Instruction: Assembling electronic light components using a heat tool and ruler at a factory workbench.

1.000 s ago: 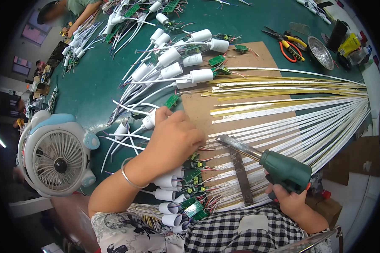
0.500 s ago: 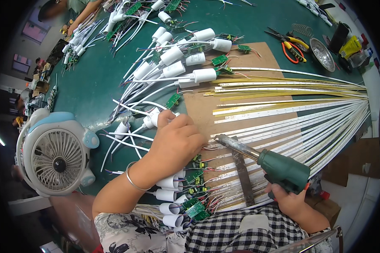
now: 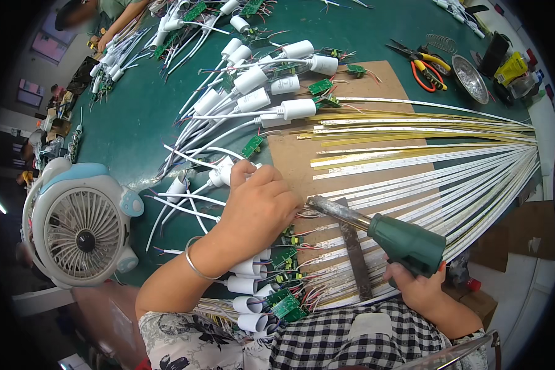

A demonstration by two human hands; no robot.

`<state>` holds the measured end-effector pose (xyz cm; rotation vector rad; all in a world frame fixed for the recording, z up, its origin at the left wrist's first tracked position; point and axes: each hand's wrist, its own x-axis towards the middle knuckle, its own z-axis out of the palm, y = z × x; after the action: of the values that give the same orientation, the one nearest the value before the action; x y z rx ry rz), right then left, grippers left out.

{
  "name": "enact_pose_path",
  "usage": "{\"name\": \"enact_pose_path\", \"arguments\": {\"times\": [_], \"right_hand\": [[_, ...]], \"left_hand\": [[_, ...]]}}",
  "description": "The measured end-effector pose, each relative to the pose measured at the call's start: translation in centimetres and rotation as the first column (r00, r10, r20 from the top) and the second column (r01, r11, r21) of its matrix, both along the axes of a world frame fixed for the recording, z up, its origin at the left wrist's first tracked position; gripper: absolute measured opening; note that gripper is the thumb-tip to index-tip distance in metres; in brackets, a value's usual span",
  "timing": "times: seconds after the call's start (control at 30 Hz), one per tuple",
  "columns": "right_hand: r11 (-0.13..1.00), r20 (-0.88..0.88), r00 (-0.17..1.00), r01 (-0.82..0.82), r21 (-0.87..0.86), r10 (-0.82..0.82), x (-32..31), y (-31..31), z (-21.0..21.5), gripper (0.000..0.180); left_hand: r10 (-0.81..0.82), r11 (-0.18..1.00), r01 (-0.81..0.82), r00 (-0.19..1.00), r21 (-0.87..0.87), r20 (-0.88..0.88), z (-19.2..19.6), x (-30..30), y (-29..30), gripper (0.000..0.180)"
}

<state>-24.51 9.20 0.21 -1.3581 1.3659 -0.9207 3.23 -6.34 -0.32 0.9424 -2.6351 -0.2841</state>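
R hand (image 3: pixel 419 287) is gripping the green soldering gun (image 3: pixel 408 242), fingers wrapping round the handle, barrel pointing up-left. Its tip (image 3: pixel 314 202) is sitting right by the L hand (image 3: pixel 259 200), over the cardboard (image 3: pixel 290 151); touching a strip or just clear of it, can't tell. L fingers are curling inward beside a white socket (image 3: pixel 222 174), but the hand's back is hiding what, if anything, they're pinching, so can't tell.

White strips (image 3: pixel 376 166) are fanning out to the right, w/ a dark metal bar (image 3: pixel 356 262) lying across the lower ones. PCBs (image 3: pixel 285 305) w/ thin wires (image 3: pixel 303 246) are crowding the near side, by the checked apron (image 3: pixel 327 339).

Main risk, IMO: a burn, b/c the tip is pointing straight at the L fingers w/ hardly any gap; one R wrist slip could be putting metal on skin. Next: strips are lying v. close together, so a stray tip could be bridging neighbours. Poss. too: L forearm is hanging near the PCBs, and a careless pull back could be dragging wires loose. Cardboard could be scorching if the tip's resting too long.
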Motion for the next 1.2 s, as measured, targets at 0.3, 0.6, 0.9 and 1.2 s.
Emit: {"name": "enact_pose_path", "arguments": {"times": [0.3, 0.6, 0.9, 1.2], "right_hand": [[0.998, -0.019, 0.998, -0.067, -0.017, 0.067, -0.06, -0.48, 0.19, 0.032], [0.999, -0.013, 1.000, 0.018, -0.031, -0.019, -0.55, 0.38, 0.05, 0.031], [1.000, 0.010, 1.000, -0.001, 0.003, 0.001, -0.23, 0.18, 0.19, 0.027], [0.999, 0.018, 1.000, -0.007, 0.046, 0.006, 0.05, -0.07, 0.44, 0.025]], "left_hand": [[0.006, 1.000, -0.007, 0.999, 0.007, 0.043, 0.23, -0.20, 0.02, 0.011], [0.006, 1.000, -0.007, 0.997, 0.023, 0.072, 0.38, -0.28, 0.00, 0.010], [-0.006, 1.000, 0.004, 0.998, 0.030, 0.069, 0.52, -0.41, -0.09, 0.010], [-0.012, 1.000, 0.009, 0.994, 0.026, 0.109, 0.47, -0.40, -0.20, 0.008]]}}
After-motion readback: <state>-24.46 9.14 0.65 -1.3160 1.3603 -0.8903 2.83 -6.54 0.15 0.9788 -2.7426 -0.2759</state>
